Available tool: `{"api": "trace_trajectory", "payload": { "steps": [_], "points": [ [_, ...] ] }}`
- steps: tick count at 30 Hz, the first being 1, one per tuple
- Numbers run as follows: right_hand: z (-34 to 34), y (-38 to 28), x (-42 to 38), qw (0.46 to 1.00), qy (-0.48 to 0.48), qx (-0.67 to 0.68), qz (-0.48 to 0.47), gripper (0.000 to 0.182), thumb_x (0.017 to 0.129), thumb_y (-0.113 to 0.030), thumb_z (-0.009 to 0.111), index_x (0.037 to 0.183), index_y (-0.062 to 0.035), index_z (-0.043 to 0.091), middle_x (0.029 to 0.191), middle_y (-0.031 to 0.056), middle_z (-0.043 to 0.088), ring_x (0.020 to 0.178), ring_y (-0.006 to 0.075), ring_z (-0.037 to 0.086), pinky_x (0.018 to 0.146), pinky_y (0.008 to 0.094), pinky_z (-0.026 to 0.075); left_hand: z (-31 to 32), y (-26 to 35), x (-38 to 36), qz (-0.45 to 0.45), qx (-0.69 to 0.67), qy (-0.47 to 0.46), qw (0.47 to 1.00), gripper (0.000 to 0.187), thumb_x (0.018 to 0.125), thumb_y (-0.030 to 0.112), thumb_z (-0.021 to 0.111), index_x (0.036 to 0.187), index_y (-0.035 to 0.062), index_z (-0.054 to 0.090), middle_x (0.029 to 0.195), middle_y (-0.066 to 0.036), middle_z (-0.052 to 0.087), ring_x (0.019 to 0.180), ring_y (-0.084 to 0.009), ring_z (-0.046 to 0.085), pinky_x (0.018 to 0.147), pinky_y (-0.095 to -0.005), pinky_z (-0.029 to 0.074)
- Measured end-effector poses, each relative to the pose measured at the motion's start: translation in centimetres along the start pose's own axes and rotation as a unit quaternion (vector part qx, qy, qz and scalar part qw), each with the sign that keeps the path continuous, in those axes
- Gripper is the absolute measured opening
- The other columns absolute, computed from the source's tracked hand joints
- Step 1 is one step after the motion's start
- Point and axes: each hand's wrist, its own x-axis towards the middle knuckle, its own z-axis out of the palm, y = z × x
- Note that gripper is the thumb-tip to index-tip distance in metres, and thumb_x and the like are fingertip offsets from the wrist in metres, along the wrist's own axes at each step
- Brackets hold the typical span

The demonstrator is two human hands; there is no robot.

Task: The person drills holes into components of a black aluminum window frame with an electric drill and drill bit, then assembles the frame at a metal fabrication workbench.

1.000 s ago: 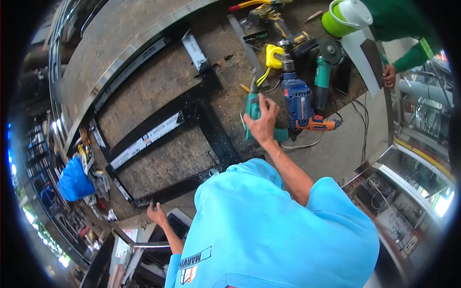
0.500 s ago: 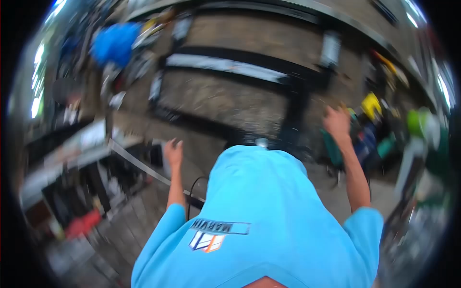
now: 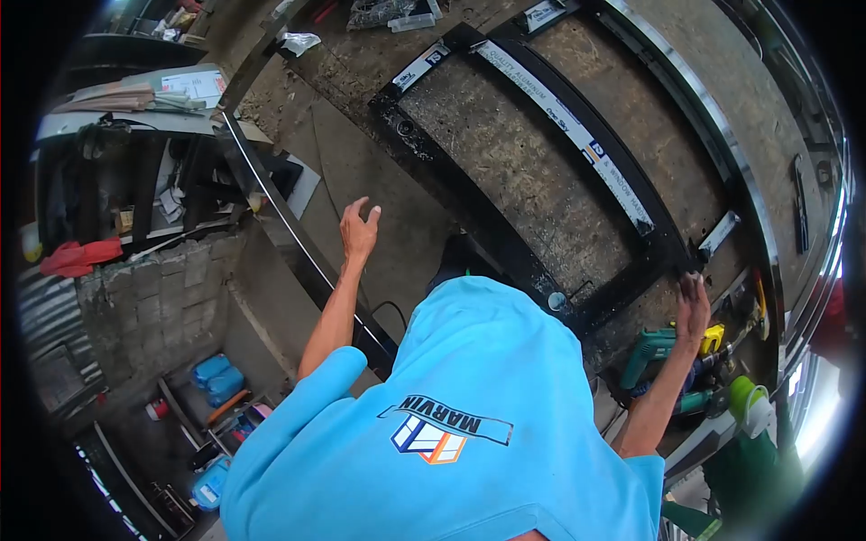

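One black frame [image 3: 541, 171], two hands [image 3: 359, 230], one green drill [image 3: 651, 347], two blue containers [image 3: 215, 377]

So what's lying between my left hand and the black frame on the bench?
In the head view, only bare, dusty benchtop lies between the open left hand and the black frame.

The frame [image 3: 541, 171] lies on the desk [image 3: 361, 171] ahead, between my hands. My right hand [image 3: 693, 305] touches its corner. The drills [image 3: 672, 361] lie just behind that hand, and my left hand [image 3: 358, 230] hovers well left of the frame.

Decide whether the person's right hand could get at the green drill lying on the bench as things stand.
Probably yes. The right hand rests on the black frame, open and empty, with the green drill just beside it and nothing visible between them.
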Motion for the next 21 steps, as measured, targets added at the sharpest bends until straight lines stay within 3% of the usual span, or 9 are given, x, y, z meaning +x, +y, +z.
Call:
{"api": "trace_trajectory", "payload": {
  "steps": [1,3,5,7,10,12,14,18,21],
  "points": [
    [6.2,-0.1,-2.5,0.995,-0.064,0.069,0.015,0.037,0.087,-0.009,0.061,0.120,0.0052,0.054,0.113,0.0144,0.060,0.105,0.0233,0.058,0.094,0.0351,0.046,0.2,0.1,1.1,0.008,-0.014,0.002,1.000,0.037,0.081,0.022,0.065,0.113,0.0029,0.061,0.112,-0.018,0.059,0.100,-0.0319,0.059,0.085,-0.0384,0.048],
    [15.3,1.8,-4.5,0.987,-0.156,0.020,-0.026,0.042,0.087,-0.005,0.061,0.124,0.0084,0.048,0.116,0.0158,0.058,0.110,0.0229,0.055,0.100,0.0354,0.042,0.6,1.0,3.7,0.022,-0.047,0.000,0.999,0.036,0.081,0.022,0.066,0.111,0.0027,0.061,0.109,-0.017,0.060,0.098,-0.0311,0.060,0.084,-0.0378,0.048],
    [23.6,5.4,-4.2,0.985,-0.161,-0.063,-0.013,0.041,0.087,-0.014,0.064,0.120,0.0071,0.051,0.103,0.0124,0.062,0.096,0.0183,0.060,0.085,0.0302,0.049,1.2,2.0,6.0,0.035,-0.080,-0.001,0.996,0.035,0.081,0.021,0.066,0.110,0.0026,0.062,0.107,-0.016,0.062,0.095,-0.0302,0.061,0.082,-0.0373,0.049],
    [34.0,8.4,-6.4,0.964,-0.130,-0.229,-0.032,0.037,0.087,-0.033,0.066,0.104,0.0001,0.063,0.085,0.0064,0.064,0.071,0.0118,0.059,0.061,0.0241,0.046,1.8,3.0,7.8,0.051,-0.160,-0.018,0.986,0.030,0.081,0.018,0.067,0.107,0.0027,0.063,0.102,-0.015,0.063,0.090,-0.0277,0.063,0.079,-0.0353,0.050],
    [43.7,14.1,-6.6,0.909,-0.263,-0.318,-0.065,0.034,0.089,-0.033,0.062,0.102,-0.0011,0.065,0.077,0.0043,0.062,0.064,0.0099,0.055,0.057,0.0237,0.043,1.8,3.4,9.2,0.067,-0.192,-0.045,0.978,0.026,0.081,0.016,0.066,0.104,0.0031,0.065,0.099,-0.014,0.064,0.088,-0.0257,0.064,0.077,-0.0337,0.051],
    [48.5,16.8,-6.1,0.886,-0.334,-0.319,-0.040,0.031,0.087,-0.024,0.064,0.108,-0.0014,0.061,0.076,0.0060,0.063,0.066,0.0105,0.057,0.059,0.0249,0.044,1.7,2.8,9.7,0.075,-0.198,-0.043,0.976,0.025,0.081,0.016,0.066,0.104,0.0038,0.065,0.097,-0.013,0.064,0.085,-0.0250,0.064,0.075,-0.0334,0.051],
    [52.3,19.0,-6.1,0.858,-0.322,-0.381,-0.124,0.033,0.084,-0.015,0.066,0.112,-0.0025,0.056,0.075,0.0085,0.065,0.069,0.0148,0.061,0.063,0.0297,0.047,1.4,2.2,10.1,0.051,-0.202,-0.083,0.974,0.026,0.083,0.015,0.065,0.106,0.0028,0.065,0.098,-0.012,0.066,0.083,-0.0211,0.066,0.074,-0.0306,0.052],
    [56.4,20.6,-6.7,0.840,-0.292,-0.426,-0.167,0.036,0.081,-0.009,0.065,0.114,-0.0040,0.053,0.077,0.0130,0.067,0.073,0.0215,0.065,0.067,0.0347,0.048,0.7,1.6,11.3,0.043,-0.225,-0.112,0.967,0.024,0.083,0.014,0.065,0.104,0.0023,0.065,0.096,-0.012,0.066,0.083,-0.0213,0.066,0.073,-0.0310,0.052],
    [57.2,21.6,-6.5,0.783,-0.324,-0.480,-0.229,0.032,0.083,-0.009,0.063,0.112,-0.0044,0.052,0.079,0.0163,0.067,0.074,0.0284,0.066,0.068,0.0369,0.049,0.6,1.7,12.6,0.053,-0.252,-0.109,0.960,0.023,0.083,0.013,0.066,0.103,0.0023,0.066,0.095,-0.012,0.066,0.082,-0.0213,0.066,0.073,-0.0314,0.052]
  ]
}}
